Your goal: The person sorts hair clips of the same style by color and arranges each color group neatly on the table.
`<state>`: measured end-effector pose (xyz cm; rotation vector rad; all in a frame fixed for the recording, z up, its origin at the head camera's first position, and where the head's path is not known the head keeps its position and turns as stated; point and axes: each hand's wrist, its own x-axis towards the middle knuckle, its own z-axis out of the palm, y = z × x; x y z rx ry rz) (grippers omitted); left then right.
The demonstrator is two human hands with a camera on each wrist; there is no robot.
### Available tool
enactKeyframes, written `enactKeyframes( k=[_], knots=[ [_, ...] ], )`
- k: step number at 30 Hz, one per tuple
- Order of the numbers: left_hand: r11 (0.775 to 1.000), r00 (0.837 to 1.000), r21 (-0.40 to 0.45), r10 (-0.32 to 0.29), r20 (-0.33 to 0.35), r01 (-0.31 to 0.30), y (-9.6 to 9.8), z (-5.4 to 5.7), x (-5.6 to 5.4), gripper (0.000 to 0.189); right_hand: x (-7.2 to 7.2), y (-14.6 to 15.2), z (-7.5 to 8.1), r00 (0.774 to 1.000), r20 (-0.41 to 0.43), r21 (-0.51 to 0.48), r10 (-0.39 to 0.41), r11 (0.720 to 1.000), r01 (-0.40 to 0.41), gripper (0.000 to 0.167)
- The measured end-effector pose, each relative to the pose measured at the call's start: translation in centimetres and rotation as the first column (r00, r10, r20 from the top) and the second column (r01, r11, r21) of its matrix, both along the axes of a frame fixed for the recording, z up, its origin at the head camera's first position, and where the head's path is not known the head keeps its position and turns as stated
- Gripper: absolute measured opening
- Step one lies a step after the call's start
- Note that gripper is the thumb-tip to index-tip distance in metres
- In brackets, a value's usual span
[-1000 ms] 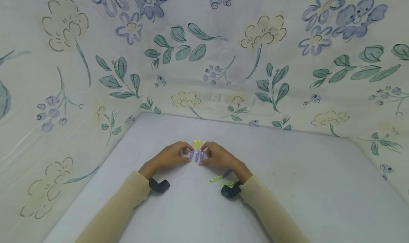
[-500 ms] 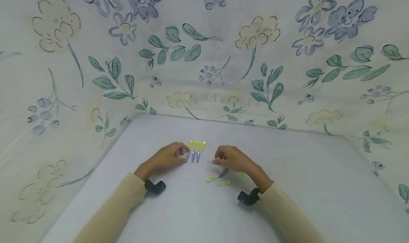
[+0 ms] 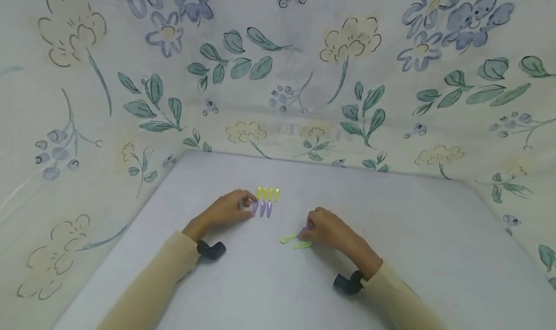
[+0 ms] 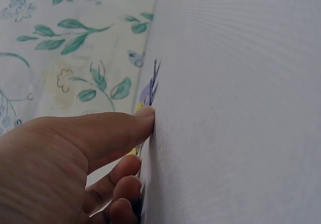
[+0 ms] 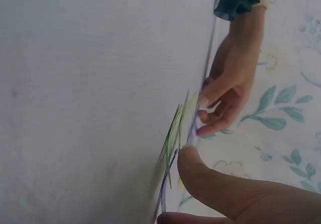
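On the white table, several yellow hair clips form a row. Just in front lies a row of 3 purple hair clips. My left hand holds the leftmost purple clip between thumb and finger, flat on the table. To the right, my right hand has thumb and fingertips on a loose purple hair clip, pinching its ends. Two light green hair clips lie beside those fingertips. In the right wrist view the clips appear edge-on beyond my thumb.
A curtain-like sheet printed with flowers and leaves rises behind the table and along its left side. Dark bands with camera mounts sit on both wrists, below the cream sleeves.
My right hand has left the purple row, moved right and nearer, and come down onto the loose purple hair clip. It now covers a green clip visible earlier. The left hand stays at the row.
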<state>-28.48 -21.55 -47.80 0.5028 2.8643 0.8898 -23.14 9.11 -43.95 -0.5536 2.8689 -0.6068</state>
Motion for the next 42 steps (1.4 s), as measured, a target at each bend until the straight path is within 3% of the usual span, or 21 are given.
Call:
enactKeyframes(
  k=[6,12,17,23,35,42],
  knots=[
    [1.000,1.000,0.016,-0.006,0.011,0.005,-0.1,0.0,0.2,0.041,0.5,-0.5,-0.2,1.000,0.002,0.026,-0.009,1.000,0.009,0.036],
    [1.000,1.000,0.028,0.011,0.010,-0.011,0.1,0.2,0.3,0.040,1.1,-0.7,-0.1,0.996,-0.082,0.079,0.019,0.997,-0.012,0.047],
    [0.999,1.000,0.032,-0.009,0.002,0.009,0.4,0.0,0.3,0.040,1.2,-0.6,-0.5,0.992,-0.123,0.107,0.029,0.994,-0.016,0.056],
    [0.999,0.999,0.007,0.031,0.028,-0.031,0.1,-0.3,0.0,0.041,1.3,-0.9,-0.3,0.987,-0.146,0.117,0.065,0.992,-0.048,0.050],
    [1.000,0.999,0.009,0.025,0.023,-0.025,0.2,0.1,0.0,0.042,0.3,-0.3,-0.3,0.999,-0.034,0.085,0.022,0.996,-0.019,0.047],
    [0.999,0.999,0.012,0.031,0.020,-0.032,0.2,0.2,0.2,0.042,0.2,-0.4,-0.4,0.998,-0.054,0.063,0.025,0.998,-0.021,0.040]
  ],
)
